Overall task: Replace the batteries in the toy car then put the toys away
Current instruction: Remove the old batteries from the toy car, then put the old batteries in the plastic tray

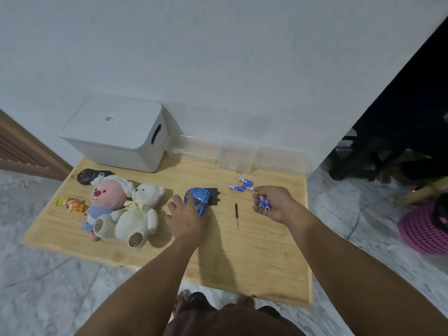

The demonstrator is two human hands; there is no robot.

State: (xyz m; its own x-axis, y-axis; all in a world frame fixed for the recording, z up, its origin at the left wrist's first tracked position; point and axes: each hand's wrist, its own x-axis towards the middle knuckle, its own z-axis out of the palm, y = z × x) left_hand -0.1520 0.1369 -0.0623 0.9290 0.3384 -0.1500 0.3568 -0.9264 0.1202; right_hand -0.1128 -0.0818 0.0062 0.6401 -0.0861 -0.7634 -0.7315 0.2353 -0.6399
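Right hand (275, 203) holds blue batteries (264, 202), label unreadable.

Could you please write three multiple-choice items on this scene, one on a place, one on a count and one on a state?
1. Where does the screwdriver lie?
A. On the white storage box
B. On the wooden board between the two hands
C. Under the white teddy bear

2. How many batteries does the right hand hold?
A. Two
B. Five
C. None

3. What state is the white storage box in?
A. Lid off
B. Tipped on its side
C. Upright with its lid on

Answers:
1 B: it lies on the wooden board, right of the blue toy car, on which the left hand rests.
2 A: two batteries show their ends between the curled fingers.
3 C: the flat lid sits on top.
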